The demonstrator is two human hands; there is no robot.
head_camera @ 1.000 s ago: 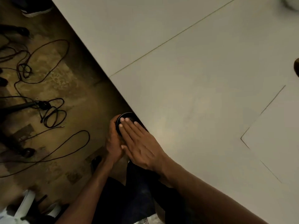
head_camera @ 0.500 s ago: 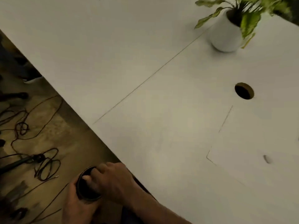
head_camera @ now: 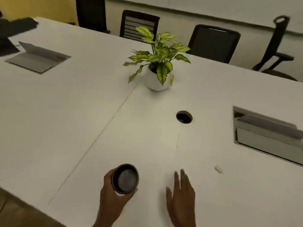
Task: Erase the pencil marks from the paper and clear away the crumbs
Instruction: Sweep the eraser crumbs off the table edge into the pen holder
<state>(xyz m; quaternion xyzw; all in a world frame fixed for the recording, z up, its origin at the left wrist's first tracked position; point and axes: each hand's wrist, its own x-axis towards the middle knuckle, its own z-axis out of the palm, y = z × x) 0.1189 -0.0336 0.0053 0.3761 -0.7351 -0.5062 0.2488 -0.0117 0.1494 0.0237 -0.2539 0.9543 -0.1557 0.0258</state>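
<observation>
A white sheet of paper [head_camera: 213, 153] lies on the white table [head_camera: 65, 112], its left edge running down from near the round hole. A small white eraser [head_camera: 218, 169] rests on the paper at the right. My left hand [head_camera: 113, 195] grips a small dark round bowl [head_camera: 125, 178] from below, held above the table near its front edge. My right hand [head_camera: 181, 197] is flat with fingers together and extended, empty, hovering over the table just left of the paper. No pencil marks or crumbs are discernible.
A potted plant in a white pot [head_camera: 157, 82] stands mid-table. A round cable hole [head_camera: 184, 116] lies beyond the paper. Open cable boxes [head_camera: 267, 135] sit at the right and at the far left [head_camera: 37, 58]. Black chairs [head_camera: 213, 43] line the far side.
The view has swung up from the floor and table edge to the tabletop. My left hand has brought the bowl from below the edge to above the table; my right hand has left the bowl.
</observation>
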